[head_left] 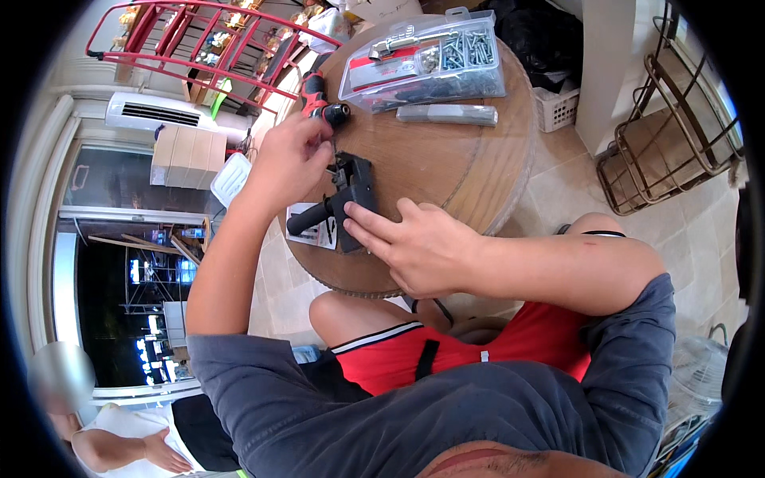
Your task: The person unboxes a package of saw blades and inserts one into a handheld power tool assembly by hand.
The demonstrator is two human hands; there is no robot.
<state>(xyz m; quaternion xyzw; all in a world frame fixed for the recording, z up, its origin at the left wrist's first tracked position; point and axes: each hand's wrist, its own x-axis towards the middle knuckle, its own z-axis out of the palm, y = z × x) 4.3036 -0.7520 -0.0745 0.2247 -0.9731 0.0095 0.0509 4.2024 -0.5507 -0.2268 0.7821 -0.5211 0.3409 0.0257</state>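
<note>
A black block-shaped fitting (362, 185) with a thick black cylindrical handle (309, 220) lies at the near left of the round wooden table (486, 167). My right hand (418, 243) grips its near end, with two fingers along the block's top face. At the far end, my left hand (296, 155) is closed in a pinch beside some small metal parts. Whatever is between those fingers is hidden. Under the handle lies a white printed sheet (325, 236). A red and black power drill (319, 99) rests just beyond my left hand.
At the table's far side stands a clear plastic case (430, 92) of screws and hardware, with a clear narrow packet (446, 115) before it. A red metal rack (215, 48) rises at far left, a brown wire rack (669, 127) at right. Another person (131, 442) is at lower left.
</note>
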